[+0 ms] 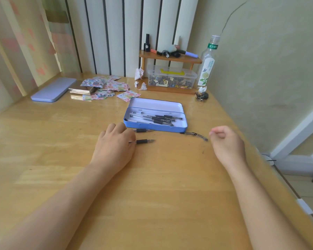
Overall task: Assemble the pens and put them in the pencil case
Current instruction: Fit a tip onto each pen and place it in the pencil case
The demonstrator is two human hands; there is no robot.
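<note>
A blue tin pencil case (183,116) lies open mid-table with several clear-barrelled, black-grip pens (159,119) inside. Just in front of it lie two uncapped pens: one (143,130) against the case's front wall, another (145,141) nearer me. My left hand (116,141) lies palm down over their left ends, fingers curled on them; I cannot tell which pen it grips. Two clear pen caps (195,135) lie on the table right of the case's front corner. My right hand (226,143) hovers just right of the caps, fingers curled loosely with nothing in them.
The case's lid (54,90) lies at the far left. Scattered stickers and a small metal box (101,87) sit behind the case. At the back right stand a wooden shelf (170,58), a clear storage box (172,78), a bottle (207,64) and keys (202,96). The table edge runs along the right.
</note>
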